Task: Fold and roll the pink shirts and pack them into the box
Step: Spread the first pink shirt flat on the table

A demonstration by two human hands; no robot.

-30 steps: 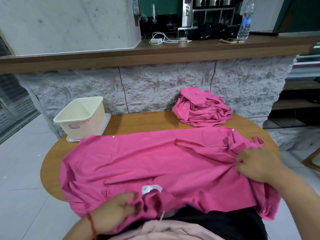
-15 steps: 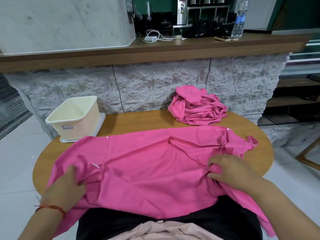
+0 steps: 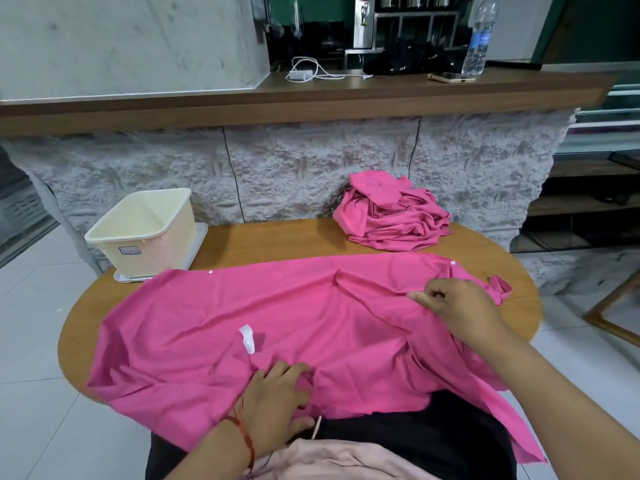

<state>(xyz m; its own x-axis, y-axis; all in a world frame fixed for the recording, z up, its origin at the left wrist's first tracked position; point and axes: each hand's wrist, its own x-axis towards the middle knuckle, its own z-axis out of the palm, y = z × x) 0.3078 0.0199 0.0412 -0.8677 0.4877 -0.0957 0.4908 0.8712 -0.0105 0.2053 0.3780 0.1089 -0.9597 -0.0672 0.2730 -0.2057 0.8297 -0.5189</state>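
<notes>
A pink shirt (image 3: 277,320) lies spread across the oval wooden table (image 3: 263,240), its near edge hanging over the front; a white label shows on it. My left hand (image 3: 277,400) presses on the cloth at the near edge with fingers bent into the fabric. My right hand (image 3: 457,303) pinches a fold of the shirt on the right side. A heap of more pink shirts (image 3: 391,213) sits at the table's back right. The cream plastic box (image 3: 145,233) stands open at the back left on a white lid.
A rough stone counter front rises right behind the table, with a wooden ledge holding a water bottle (image 3: 479,39), a phone (image 3: 450,77) and a charger cable. Tiled floor lies on both sides. A wooden frame stands at the far right.
My left hand moved from the shirt's left side to its near middle edge. My right hand shifted up and right to pinch a fold. The shirt lies flatter, with its label now showing.
</notes>
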